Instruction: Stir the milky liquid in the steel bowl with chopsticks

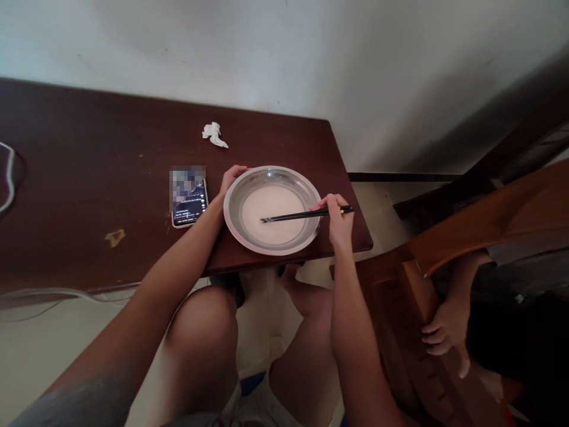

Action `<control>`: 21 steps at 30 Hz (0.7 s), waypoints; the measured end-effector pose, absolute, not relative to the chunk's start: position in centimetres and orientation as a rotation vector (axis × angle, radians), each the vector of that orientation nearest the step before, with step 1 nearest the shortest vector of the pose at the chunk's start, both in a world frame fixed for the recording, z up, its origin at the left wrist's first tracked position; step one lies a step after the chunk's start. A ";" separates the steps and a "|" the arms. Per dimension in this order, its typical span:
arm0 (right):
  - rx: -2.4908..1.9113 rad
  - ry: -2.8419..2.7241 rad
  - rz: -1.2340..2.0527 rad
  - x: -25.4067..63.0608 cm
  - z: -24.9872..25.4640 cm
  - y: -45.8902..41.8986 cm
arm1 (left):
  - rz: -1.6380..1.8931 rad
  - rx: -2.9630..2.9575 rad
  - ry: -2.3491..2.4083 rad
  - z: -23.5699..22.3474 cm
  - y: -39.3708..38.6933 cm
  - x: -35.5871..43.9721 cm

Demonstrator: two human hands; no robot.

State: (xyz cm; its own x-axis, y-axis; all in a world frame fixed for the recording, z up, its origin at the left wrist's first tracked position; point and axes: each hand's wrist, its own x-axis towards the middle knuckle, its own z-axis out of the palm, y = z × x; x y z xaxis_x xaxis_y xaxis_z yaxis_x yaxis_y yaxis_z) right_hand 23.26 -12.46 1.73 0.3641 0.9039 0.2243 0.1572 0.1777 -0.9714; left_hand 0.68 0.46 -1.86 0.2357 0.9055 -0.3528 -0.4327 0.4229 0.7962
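Observation:
A round, shallow metal basin (235,220) rests on the dark wooden table near its front edge. In it is a milky white liquid (273,201). My left hand (230,179) holds the basin by the rim at the upper left, its fingers curled along the outside and partly hidden. My right hand (339,220) is closed around a pair of black chopsticks (296,216) at the basin's right side. The chopsticks lie almost level across the basin, and their pale tips are at the liquid, left of its middle.
Left of the basin lies a lit phone (189,210); behind it is a crumpled white tissue (214,134). White cables (66,292) run along the table's front left. At right, another person's hand (448,326) rests on a wooden bench (395,296). A wall borders the table's back.

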 end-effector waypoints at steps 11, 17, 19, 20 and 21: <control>-1.309 -1.060 0.681 23.4 1.6 -12.4 | 1.017 0.577 0.910 -1.5 0.3 0.9; -1.326 -1.128 0.586 23.4 1.8 -12.3 | 1.053 0.591 0.940 -1.2 0.1 0.9; -1.338 -1.029 0.553 23.8 1.6 -12.3 | 1.059 0.612 0.950 -1.1 0.1 1.0; -1.339 -0.997 0.561 23.9 1.6 -12.4 | 1.060 0.618 0.955 -1.1 0.1 1.0; -1.337 -0.993 0.584 23.9 1.5 -12.4 | 1.060 0.617 0.960 -1.1 0.1 0.9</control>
State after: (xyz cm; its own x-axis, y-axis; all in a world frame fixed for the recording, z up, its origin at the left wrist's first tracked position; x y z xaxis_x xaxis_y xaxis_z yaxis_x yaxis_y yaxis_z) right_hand 23.91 -12.39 1.52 0.4915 0.8334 0.2528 0.1840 0.1843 -0.9655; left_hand 0.95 0.07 -1.10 0.1683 0.9216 -0.3497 -0.4397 0.3877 0.8102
